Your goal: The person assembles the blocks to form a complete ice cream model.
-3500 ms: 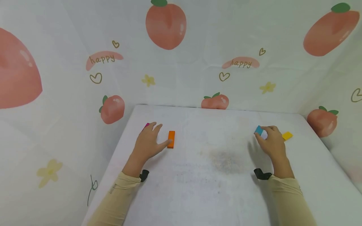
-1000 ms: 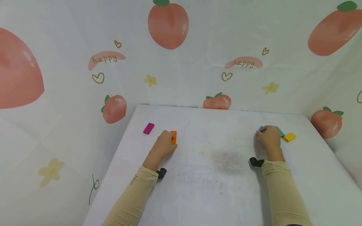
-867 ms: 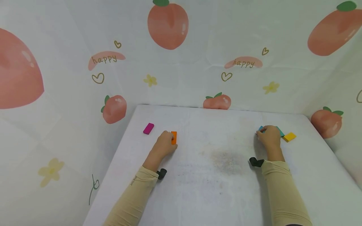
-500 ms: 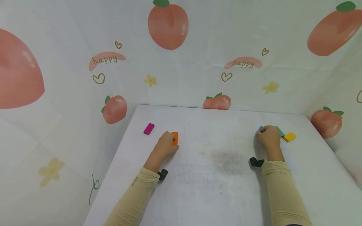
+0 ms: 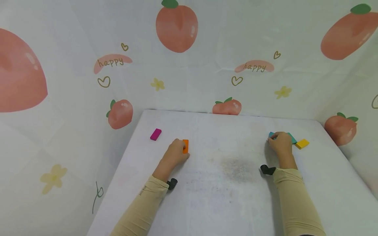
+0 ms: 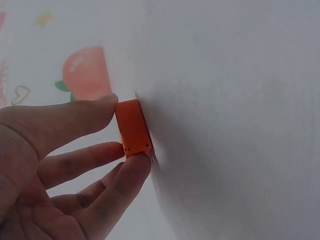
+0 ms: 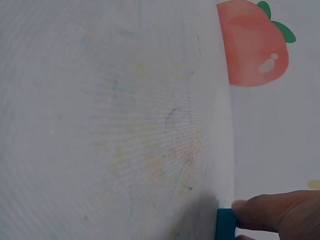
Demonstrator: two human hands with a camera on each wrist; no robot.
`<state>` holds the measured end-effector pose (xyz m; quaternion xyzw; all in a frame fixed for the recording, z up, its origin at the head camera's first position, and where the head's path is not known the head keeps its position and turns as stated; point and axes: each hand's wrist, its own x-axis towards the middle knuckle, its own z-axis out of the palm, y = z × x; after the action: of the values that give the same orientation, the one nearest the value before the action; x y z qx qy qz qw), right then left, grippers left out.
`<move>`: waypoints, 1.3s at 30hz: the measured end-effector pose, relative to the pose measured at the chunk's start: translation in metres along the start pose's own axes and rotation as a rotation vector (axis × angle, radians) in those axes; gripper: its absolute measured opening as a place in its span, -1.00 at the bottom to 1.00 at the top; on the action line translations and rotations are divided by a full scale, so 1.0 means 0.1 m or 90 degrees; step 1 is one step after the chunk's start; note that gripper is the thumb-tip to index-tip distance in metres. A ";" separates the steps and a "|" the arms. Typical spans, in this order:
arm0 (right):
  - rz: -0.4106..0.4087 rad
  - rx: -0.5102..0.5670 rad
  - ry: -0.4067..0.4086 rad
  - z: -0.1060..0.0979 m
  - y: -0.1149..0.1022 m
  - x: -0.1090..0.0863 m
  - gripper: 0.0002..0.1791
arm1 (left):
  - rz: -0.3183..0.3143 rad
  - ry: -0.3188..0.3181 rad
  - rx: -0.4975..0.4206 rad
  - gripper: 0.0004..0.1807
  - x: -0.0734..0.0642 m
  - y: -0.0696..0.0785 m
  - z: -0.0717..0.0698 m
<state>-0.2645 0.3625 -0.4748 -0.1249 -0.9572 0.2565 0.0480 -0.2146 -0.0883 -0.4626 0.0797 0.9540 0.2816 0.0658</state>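
Note:
In the head view my left hand [image 5: 174,154] pinches an orange rectangular block [image 5: 185,146] low over the white table. The left wrist view shows thumb and fingers on opposite edges of the orange block [image 6: 134,127]. At the right of the table, my right hand [image 5: 282,144] pinches a blue block [image 5: 271,134], mostly hidden behind the fingers. Its blue end [image 7: 226,223] shows in the lower right wrist view, near the tabletop. A teal block [image 5: 292,138] lies behind the right hand, partly covered by it.
A yellow block [image 5: 302,143] lies right of the teal one. Toward the back left is a magenta block [image 5: 156,134]. The white table [image 5: 212,196] has a dark smudge, and fruit-printed cloth [image 5: 200,82] hangs behind it and at the sides.
Earlier the left hand was spread beside the orange block; since then it has pinched it and shifted it slightly right and nearer. The right hand lowered the blue block, then stayed still.

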 end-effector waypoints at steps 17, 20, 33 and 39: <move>-0.002 0.007 -0.035 -0.01 -0.03 -0.01 -0.61 | 0.029 -0.011 -0.007 -0.70 -0.06 0.17 0.13; 0.001 0.010 -0.039 0.00 -0.05 -0.01 -0.61 | 0.035 -0.016 -0.007 -0.71 -0.07 0.19 0.14; 0.000 0.021 -0.051 0.06 -0.10 -0.03 -0.61 | 0.057 -0.025 -0.010 -0.72 -0.08 0.27 0.21; -0.038 0.031 -0.040 0.10 -0.12 -0.03 -0.66 | 0.075 -0.028 -0.020 -0.70 -0.08 0.31 0.26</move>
<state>-0.2659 0.3468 -0.4775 -0.0865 -0.9551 0.2818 0.0283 -0.1983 -0.0499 -0.4667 0.1408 0.9415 0.2977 0.0716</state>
